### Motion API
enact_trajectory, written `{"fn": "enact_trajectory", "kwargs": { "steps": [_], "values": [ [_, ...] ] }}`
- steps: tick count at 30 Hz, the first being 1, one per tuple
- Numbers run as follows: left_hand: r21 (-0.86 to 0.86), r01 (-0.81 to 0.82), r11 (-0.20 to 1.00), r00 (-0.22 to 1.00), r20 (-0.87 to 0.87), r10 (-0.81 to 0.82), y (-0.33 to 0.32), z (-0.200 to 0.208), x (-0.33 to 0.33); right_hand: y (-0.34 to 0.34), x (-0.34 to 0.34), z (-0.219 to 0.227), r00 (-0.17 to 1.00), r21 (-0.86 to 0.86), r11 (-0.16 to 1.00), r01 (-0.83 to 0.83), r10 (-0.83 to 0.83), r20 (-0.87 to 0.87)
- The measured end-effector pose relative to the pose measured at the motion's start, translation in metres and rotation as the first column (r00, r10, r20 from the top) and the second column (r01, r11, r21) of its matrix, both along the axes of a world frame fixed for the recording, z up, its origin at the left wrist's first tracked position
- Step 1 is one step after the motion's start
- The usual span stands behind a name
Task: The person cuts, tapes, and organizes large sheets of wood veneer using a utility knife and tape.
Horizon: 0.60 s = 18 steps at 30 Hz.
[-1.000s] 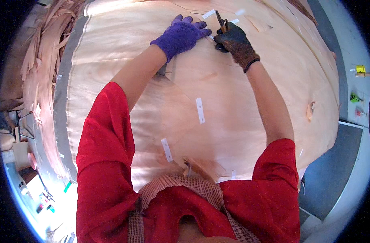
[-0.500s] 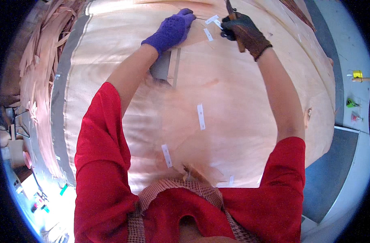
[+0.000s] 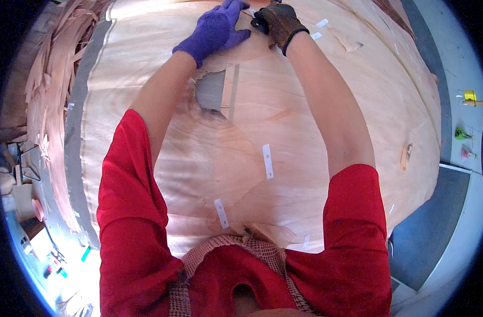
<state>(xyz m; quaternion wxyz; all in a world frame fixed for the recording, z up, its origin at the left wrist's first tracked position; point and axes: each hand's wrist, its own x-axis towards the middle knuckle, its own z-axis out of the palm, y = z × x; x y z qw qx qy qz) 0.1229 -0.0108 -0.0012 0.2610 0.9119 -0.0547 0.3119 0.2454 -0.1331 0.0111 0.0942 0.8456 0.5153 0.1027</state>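
Pale, raggedly holed veneer (image 3: 299, 134) lies under the left hand (image 3: 214, 30), grip spread, and the right hand (image 3: 278, 25), grip unclear.

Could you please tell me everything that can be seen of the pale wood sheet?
The pale wood sheet looks like thin veneer, pinkish tan with visible grain and gentle ripples. It lies spread out, with a ragged-edged hole showing grey beneath, left of its middle. White strips are scattered on it. At its far part, the purple-gloved left hand rests on it; the dark-gloved right hand is beside.
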Motion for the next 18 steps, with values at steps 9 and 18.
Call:
{"fn": "enact_trajectory", "kwargs": {
  "steps": [9,18],
  "values": [
    [0.349,0.11,0.931,0.966,-0.257,-0.018,0.014,-0.006,0.019,-0.018,-0.014,0.026,0.964,0.058,0.973,-0.224,0.23,-0.136],
    [0.266,-0.033,0.963,0.874,-0.46,0.157,-0.005,-0.002,0.016,-0.143,-0.11,0.079,0.309,0.208,0.675,0.708,-0.031,-0.951]
  ]
}}
